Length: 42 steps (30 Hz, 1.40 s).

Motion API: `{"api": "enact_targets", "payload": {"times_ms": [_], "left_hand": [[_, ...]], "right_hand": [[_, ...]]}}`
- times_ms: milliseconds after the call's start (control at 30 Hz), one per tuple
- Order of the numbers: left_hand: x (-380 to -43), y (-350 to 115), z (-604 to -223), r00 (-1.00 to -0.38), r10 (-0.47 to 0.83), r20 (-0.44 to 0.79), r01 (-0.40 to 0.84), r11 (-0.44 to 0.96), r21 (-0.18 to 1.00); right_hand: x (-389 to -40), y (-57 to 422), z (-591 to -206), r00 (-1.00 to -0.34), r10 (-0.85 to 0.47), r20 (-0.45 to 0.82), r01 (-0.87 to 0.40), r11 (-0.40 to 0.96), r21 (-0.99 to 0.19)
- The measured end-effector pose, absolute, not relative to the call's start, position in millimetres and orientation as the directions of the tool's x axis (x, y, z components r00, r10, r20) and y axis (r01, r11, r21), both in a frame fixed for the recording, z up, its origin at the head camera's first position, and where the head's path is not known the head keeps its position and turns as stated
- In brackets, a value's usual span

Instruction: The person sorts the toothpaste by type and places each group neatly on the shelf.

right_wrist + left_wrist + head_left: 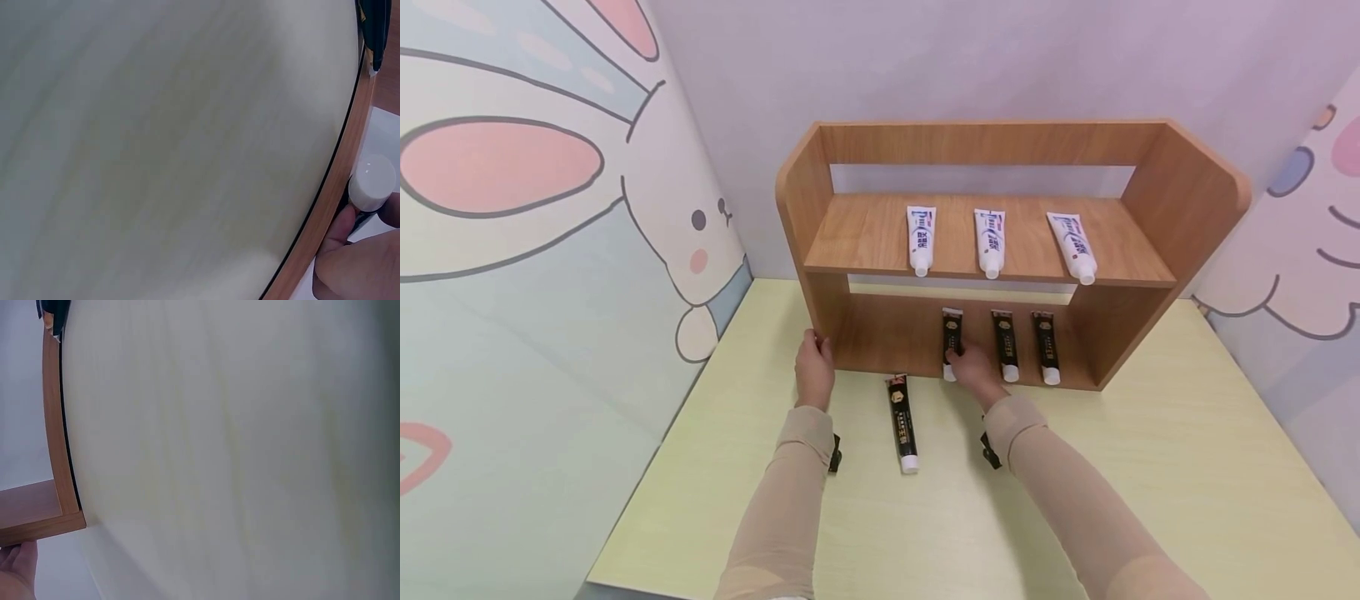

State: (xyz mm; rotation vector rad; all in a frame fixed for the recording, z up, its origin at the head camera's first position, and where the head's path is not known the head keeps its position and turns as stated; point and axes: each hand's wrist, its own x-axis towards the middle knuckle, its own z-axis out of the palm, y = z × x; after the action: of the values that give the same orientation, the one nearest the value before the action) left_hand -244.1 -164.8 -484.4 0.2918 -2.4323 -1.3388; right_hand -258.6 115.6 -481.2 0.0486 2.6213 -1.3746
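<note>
My right hand (977, 371) pinches a black toothpaste tube (952, 327) near its white cap, on the lower board (891, 333) of a wooden shelf. In the right wrist view, thumb and fingers sit just behind that cap (373, 181), close to the board's front edge. My left hand (815, 371) touches the outer face of the shelf's left side panel (808, 242), low down; part of the hand is cut off in the left wrist view. Between my forearms another black toothpaste tube (902, 425) lies on the table, its crimped end toward the shelf.
Two more black tubes, one (1004, 346) beside my right hand and another (1046, 346) farther right, lie on the lower board. Three white toothpaste tubes (990, 242) lie on the upper board (865, 233), caps over its front edge. The shelf stands on a pale yellow-green table (1150, 467) against the wall.
</note>
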Motion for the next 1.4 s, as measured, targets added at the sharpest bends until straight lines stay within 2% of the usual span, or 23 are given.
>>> {"api": "enact_targets", "payload": {"times_ms": [567,867,1133,1400], "left_hand": [[-244.4,-165.7,-482.5,-0.920,-0.337,0.200,-0.014,0.538,0.843],[-246.5,-166.2,-485.2,-0.919,-0.338,0.204,-0.012,0.541,0.841],[-246.8,-166.5,-486.2,-0.919,-0.335,0.209,-0.005,0.539,0.842],[-245.6,-166.0,-484.8,-0.921,-0.333,0.203,-0.011,0.543,0.840]], "right_hand": [[-252.1,119.1,-484.2,-0.990,0.014,-0.138,0.127,0.495,-0.860],[-243.5,122.4,-474.0,-0.986,0.011,-0.167,0.154,0.463,-0.873],[-237.0,120.5,-468.9,-0.993,-0.004,-0.117,0.100,0.492,-0.865],[-225.1,112.2,-468.9,-0.998,-0.055,0.010,-0.033,0.441,-0.897]]}}
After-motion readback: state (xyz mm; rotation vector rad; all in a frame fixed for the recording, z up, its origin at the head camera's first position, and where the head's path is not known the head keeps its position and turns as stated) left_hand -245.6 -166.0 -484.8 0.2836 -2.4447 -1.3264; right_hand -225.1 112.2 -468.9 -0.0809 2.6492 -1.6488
